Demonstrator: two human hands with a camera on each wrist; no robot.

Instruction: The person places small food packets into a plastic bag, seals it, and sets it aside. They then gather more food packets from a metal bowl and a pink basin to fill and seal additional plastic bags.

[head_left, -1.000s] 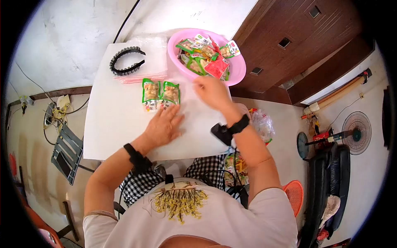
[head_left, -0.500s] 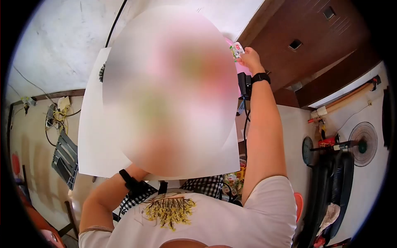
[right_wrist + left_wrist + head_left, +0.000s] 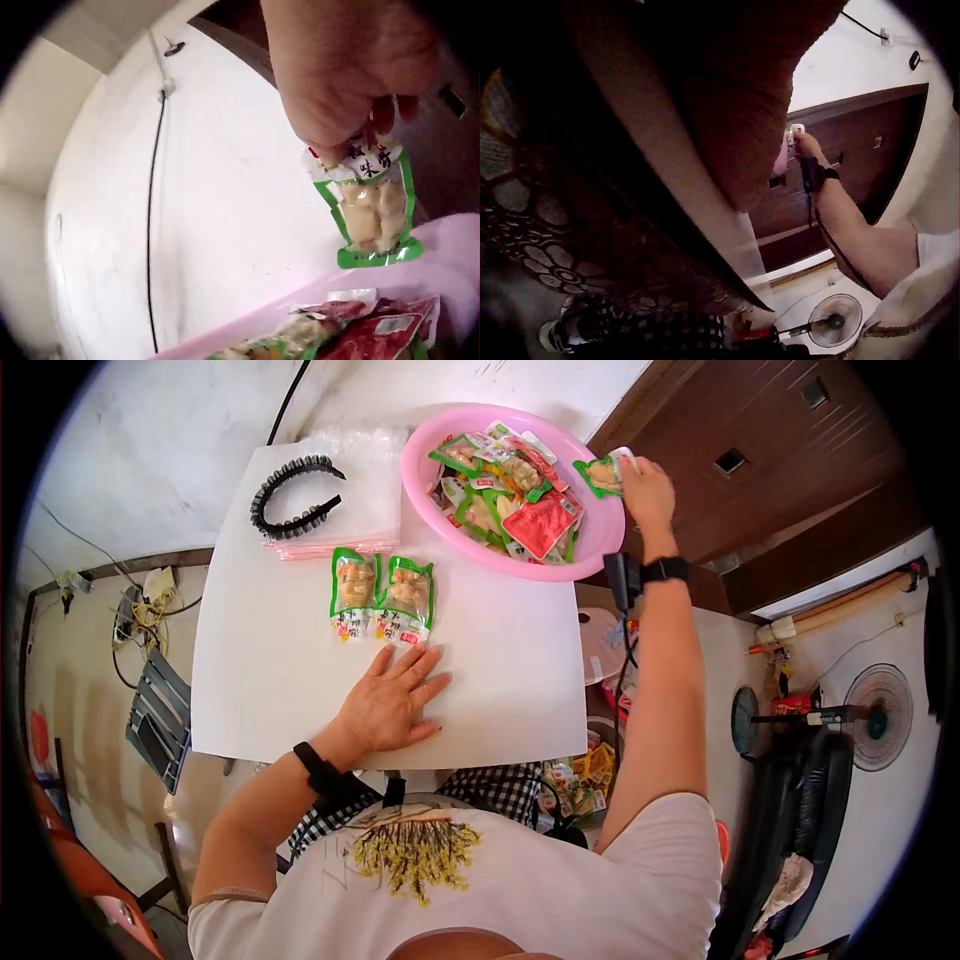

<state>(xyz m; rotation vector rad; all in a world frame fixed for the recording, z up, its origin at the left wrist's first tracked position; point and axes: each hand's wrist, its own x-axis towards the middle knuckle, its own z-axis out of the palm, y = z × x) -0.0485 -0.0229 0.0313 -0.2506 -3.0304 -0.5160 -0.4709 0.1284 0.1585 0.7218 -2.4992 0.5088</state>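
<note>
My right hand (image 3: 650, 492) pinches the white printed end of a green-edged snack packet (image 3: 603, 476) over the far-right rim of a pink basin (image 3: 530, 568). In the right wrist view that packet (image 3: 371, 214) hangs down, pale chunks showing through its clear front. Several more packets, green-edged and red (image 3: 543, 525), fill the basin. Flat on the white table (image 3: 500, 670), my left hand (image 3: 388, 703) lies with fingers spread. Its fingertips are right at the lower ends of two green-edged packets (image 3: 405, 595) placed side by side.
A black beaded headband (image 3: 290, 495) lies on a stack of clear plastic bags (image 3: 375, 520) at the table's back left. Below the table's right side are more packets (image 3: 580, 785). A brown door (image 3: 760, 450) stands close beyond the basin; a fan (image 3: 870, 715) is farther right.
My right hand has moved from the basin's near rim to its far-right side and now holds a packet there. The left hand stays on the table near the two packets.
</note>
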